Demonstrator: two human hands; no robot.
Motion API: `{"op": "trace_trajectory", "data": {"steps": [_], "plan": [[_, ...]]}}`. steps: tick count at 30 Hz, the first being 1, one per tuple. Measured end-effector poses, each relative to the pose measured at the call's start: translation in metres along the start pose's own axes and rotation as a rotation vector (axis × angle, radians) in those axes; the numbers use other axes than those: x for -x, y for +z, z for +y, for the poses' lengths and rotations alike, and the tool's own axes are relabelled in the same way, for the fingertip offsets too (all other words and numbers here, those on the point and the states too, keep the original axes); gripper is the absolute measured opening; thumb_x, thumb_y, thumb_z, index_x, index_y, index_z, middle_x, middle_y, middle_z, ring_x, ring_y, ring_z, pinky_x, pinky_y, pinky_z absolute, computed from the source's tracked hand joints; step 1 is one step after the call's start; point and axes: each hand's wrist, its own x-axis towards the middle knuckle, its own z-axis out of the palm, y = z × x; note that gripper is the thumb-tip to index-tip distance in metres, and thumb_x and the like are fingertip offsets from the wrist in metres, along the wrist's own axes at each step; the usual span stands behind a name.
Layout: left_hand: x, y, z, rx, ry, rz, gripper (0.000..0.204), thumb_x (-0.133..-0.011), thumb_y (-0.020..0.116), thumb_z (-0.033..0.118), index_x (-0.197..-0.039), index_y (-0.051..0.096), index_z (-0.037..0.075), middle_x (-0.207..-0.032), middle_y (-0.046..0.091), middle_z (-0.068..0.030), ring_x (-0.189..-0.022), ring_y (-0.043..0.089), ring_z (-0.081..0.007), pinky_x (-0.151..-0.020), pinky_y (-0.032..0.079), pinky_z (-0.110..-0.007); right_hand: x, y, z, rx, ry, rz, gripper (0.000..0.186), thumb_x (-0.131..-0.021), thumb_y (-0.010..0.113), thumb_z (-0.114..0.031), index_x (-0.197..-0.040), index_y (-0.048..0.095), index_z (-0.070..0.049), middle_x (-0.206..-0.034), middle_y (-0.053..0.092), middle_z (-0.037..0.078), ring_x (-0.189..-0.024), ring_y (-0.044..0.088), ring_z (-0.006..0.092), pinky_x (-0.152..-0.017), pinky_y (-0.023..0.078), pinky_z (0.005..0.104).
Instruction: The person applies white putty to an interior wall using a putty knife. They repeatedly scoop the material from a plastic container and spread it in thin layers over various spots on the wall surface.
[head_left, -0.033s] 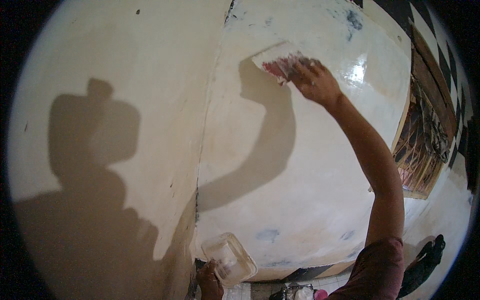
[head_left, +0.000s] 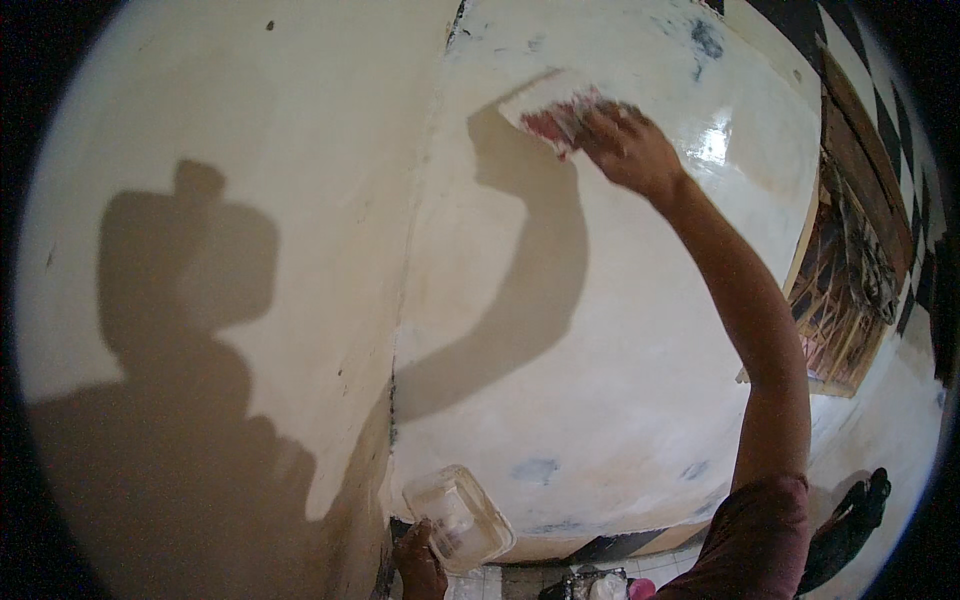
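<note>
High on the pale wall (head_left: 620,380), my right hand (head_left: 632,150) grips a wide scraper (head_left: 557,122) with a reddish, putty-smeared body. Its pale broad edge lies against or very close to the wall, and the exact contact cannot be made out. Low in the view, my left hand (head_left: 420,562) holds a rectangular, see-through plastic tub (head_left: 462,522) by its side. Whitish paste shows in the tub. My left fingers are partly hidden behind it.
A wall corner (head_left: 408,270) runs down left of the scraper. On the right, a framed opening (head_left: 840,290) has a lattice and dark cloth. Below it hangs a dark object (head_left: 850,530). Near the tiled floor sit several small items, one pink (head_left: 641,589).
My right hand and the scraper have shifted slightly up and left along the wall, their shadow moving with them. My left hand and the tub stay in place.
</note>
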Motion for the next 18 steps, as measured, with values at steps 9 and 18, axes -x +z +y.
{"op": "trace_trajectory", "data": {"steps": [9,18], "plan": [[-0.011,-0.001,-0.022,0.074,0.055,0.007,0.034,-0.086,0.065,0.027,-0.104,0.059,-0.001,-0.098,0.062,-0.0116,-0.086,0.062,-0.0249,-0.074,0.054,-0.038,-0.134,0.042,0.056,-0.012,-0.153,-0.076,0.029,-0.086,0.053,-0.015,-0.114,0.061,-0.016,-0.119,0.057,0.003,-0.112,0.054,0.0220,-0.095,0.047,0.0345],[0.014,0.029,0.004,-0.157,0.038,-0.059,0.037,-0.093,0.048,0.027,-0.107,0.056,-0.007,-0.098,0.061,-0.0173,-0.090,0.062,-0.0245,-0.080,0.051,-0.038,0.077,-0.021,0.103,-0.160,-0.015,-0.122,0.040,-0.088,0.058,-0.017,-0.128,0.052,-0.015,-0.132,0.052,0.004,-0.124,0.048,0.0245,-0.104,0.040,0.0356]]}}
